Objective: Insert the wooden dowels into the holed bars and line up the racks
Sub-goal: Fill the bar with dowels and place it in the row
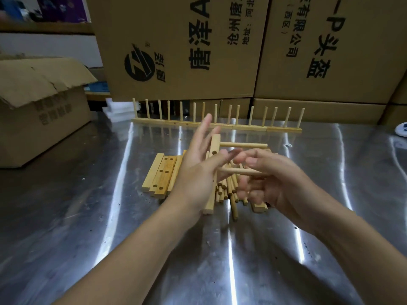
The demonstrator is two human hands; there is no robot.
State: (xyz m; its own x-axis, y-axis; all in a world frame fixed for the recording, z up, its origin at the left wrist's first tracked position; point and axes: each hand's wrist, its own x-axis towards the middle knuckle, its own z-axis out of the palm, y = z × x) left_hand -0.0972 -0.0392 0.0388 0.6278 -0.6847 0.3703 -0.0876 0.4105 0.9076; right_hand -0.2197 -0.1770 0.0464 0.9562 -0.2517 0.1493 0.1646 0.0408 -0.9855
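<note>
Bar (215, 147): your left hand (196, 172) props it up, thumb pinching it, fingers spread, so holes show.
Dowel (239, 171): your right hand (275, 183) pinches it, ready for the bar's hole.

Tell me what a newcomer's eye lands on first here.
The hands meeting mid-frame: the left hand holds a holed bar with an inserted dowel sticking out near its top, while the right hand pinches a second dowel beside it. Behind them a line of finished racks stands on the shiny metal table, before big printed cartons.
</note>
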